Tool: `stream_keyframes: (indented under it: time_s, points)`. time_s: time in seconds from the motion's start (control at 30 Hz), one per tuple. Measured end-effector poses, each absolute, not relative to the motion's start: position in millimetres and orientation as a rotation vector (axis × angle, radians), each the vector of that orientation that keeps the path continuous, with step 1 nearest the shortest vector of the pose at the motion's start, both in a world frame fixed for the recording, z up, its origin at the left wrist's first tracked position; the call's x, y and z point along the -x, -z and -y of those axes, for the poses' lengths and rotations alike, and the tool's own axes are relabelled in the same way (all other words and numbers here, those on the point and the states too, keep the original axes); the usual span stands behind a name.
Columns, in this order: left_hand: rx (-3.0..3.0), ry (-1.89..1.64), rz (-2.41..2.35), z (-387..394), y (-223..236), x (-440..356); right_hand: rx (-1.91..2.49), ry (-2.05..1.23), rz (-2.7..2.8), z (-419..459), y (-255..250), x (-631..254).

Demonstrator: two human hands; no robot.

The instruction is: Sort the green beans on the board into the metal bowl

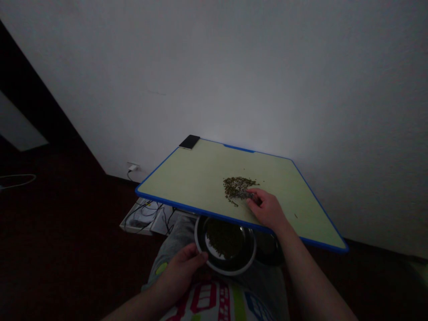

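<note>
A loose pile of small dark greenish-brown grains [230, 185] is spread on the pale, blue-edged tabletop [197, 178]. My right hand [265, 207] reaches over the near edge, fingers closed on a small greyish piece [246, 195] at the pile's right side; its kind is too dim to tell. Below the table edge, a round metal bowl [232, 271] rests over my lap with similar grains [224, 238] inside. My left hand [187, 265] grips the bowl's left rim between thumb and fingers. The tabletop's edge hides part of the bowl's far side.
A dark phone or tablet [190, 141] lies at the table's far left corner. Another dark container [269, 247] sits right of the bowl, partly under my right arm. Cables lie in a white box [140, 216] below left. A plug [133, 168] sits in the wall [234, 89].
</note>
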State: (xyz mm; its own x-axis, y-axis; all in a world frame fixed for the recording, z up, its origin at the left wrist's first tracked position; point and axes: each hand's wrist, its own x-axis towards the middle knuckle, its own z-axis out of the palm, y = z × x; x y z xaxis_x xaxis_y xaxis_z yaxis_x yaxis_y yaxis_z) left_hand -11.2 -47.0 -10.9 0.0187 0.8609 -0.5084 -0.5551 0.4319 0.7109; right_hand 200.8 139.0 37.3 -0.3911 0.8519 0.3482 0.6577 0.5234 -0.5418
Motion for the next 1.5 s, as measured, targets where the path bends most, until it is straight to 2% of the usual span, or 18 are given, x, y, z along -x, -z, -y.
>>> stream_keyframes:
  time_s: [1.5]
  points:
    - [-0.359, -1.137, -1.056, 48.6, 15.5, 11.6, 1.171, -0.434, 2.213, -136.1, -39.6, -205.5]
